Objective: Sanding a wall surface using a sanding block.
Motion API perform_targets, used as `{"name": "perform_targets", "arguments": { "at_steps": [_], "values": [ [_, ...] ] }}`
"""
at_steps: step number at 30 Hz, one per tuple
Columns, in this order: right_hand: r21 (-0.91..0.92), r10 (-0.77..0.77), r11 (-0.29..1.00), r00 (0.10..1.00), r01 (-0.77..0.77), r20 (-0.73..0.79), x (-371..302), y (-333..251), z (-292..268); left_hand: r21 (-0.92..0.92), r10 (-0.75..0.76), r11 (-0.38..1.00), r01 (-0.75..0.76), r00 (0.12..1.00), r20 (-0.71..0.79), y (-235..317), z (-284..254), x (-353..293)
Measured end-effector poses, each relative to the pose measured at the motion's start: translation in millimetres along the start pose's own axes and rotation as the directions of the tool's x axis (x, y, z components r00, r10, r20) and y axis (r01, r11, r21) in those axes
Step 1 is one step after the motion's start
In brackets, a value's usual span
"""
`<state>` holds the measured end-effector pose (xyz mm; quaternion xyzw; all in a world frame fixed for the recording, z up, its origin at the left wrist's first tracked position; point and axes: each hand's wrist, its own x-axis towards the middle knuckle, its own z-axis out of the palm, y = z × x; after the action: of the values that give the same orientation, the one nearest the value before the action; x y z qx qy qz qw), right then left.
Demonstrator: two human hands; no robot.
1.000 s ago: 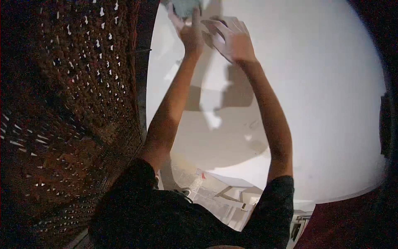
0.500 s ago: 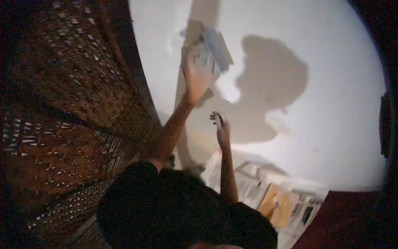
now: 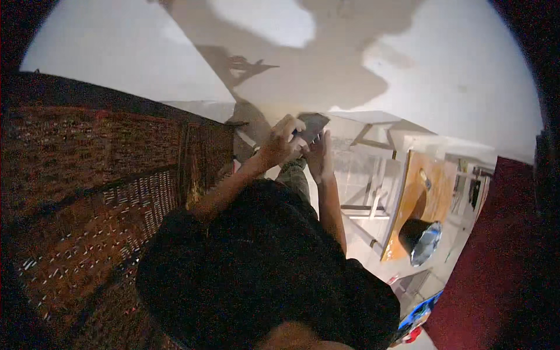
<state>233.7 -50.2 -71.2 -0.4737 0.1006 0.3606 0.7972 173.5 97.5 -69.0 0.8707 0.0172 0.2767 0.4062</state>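
Observation:
My left hand (image 3: 283, 139) is closed round the handle of a putty knife (image 3: 314, 123) with a wide, dark grey blade. The knife is in front of my body, apart from the white wall. Just right of it, my right hand (image 3: 318, 156) is raised with its fingers stretched up and its thumb apart. Those fingers are at the blade's lower right edge, and they seem to touch it. Blur hides whether anything lies between them. The handle is mostly covered by my left fingers.
The white wall (image 3: 461, 70) fills the far side, with shadows on it. A brown woven panel (image 3: 105, 151) stands close on my left. To the right, a wooden board (image 3: 440, 181) carries a dark bucket (image 3: 417, 233) and a small tool. A dark red surface (image 3: 484, 256) borders the far right.
My left hand has come down from the wall with the putty knife, toward my body. My right hand has met it at the blade. The view has tilted downward, showing the board and bucket.

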Motion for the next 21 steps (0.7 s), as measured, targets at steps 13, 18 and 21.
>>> {"name": "perform_targets", "arguments": {
  "at_steps": [13,18,21],
  "values": [
    [0.208,0.015,0.976,0.965,-0.071,0.261,-15.2,-102.1,122.8,-0.064,0.233,0.967,-0.245,0.961,-0.146,52.3,-71.1,66.8],
    [0.088,-0.849,0.518,0.524,0.851,-0.062,16.1,-233.9,191.0,0.087,0.193,0.981,-0.174,0.928,-0.319,50.1,-121.8,78.6],
    [-0.016,-0.976,-0.215,-0.215,0.977,-0.018,16.6,-321.9,269.0,-0.122,0.016,0.99,-0.073,0.91,-0.415,-3.7,-106.9,65.8]
  ]
}}
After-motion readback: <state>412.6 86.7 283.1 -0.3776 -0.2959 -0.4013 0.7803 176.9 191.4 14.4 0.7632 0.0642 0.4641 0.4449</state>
